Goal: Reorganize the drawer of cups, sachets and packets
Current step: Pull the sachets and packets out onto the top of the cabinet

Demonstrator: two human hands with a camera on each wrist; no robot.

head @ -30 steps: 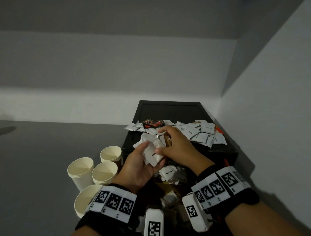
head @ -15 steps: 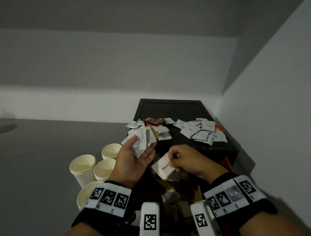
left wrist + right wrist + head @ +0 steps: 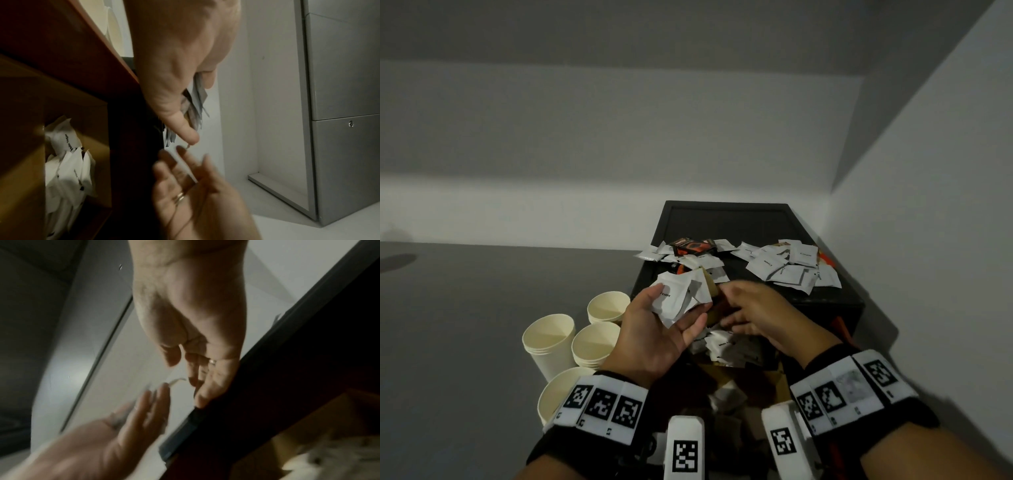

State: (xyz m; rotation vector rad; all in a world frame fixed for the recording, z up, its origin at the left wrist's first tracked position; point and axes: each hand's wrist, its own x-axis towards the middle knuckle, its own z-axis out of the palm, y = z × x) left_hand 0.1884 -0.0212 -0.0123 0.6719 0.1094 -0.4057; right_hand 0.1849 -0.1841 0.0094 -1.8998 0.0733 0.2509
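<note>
My left hand (image 3: 654,334) grips a fan of white paper sachets (image 3: 677,298); my right hand (image 3: 756,317) hovers beside it, fingers relaxed and empty. Cream paper cups (image 3: 571,346) and loose sachets on the black box (image 3: 726,219) are out; many sachets remain in the brown wooden drawer (image 3: 68,175), so I judge sorting half done

White sachets (image 3: 674,298); cream cups (image 3: 549,337); black tray (image 3: 726,219).

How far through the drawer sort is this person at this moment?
Partly done. Paper cups stand grouped on the floor, and loose sachets lie spread on the black box. The left hand holds a bundle of white sachets; the right hand reaches toward it. More sachets remain in the drawer.
</note>
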